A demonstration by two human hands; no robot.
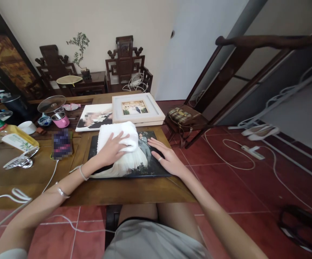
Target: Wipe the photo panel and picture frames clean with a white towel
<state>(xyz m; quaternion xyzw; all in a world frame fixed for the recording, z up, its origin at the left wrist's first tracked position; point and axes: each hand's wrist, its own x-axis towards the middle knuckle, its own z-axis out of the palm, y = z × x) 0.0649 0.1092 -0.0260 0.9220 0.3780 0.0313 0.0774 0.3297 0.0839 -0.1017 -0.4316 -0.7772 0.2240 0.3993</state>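
A dark wedding photo panel (134, 169) lies flat near the table's front edge, showing a suited figure and a pale gown. On its upper left part sits a folded white towel (119, 136), which hides that part of the picture. My left hand (114, 148) lies on the towel from above with its fingers spread, not wrapped round it. At the panel's right side my right hand (166, 157) rests with fingers stretched out and apart, holding nothing. Just behind the panel are a white framed photo (156, 111) and another photo panel (84, 126), partly under the frame.
At left on the wooden table (145, 196) are an oil bottle (17, 138), a clear hair claw (23, 160), a phone-like blurred object (61, 144) with a cable, and a pink mug (60, 120). A chair (199, 118) with a checked bag (179, 114) stands at right.
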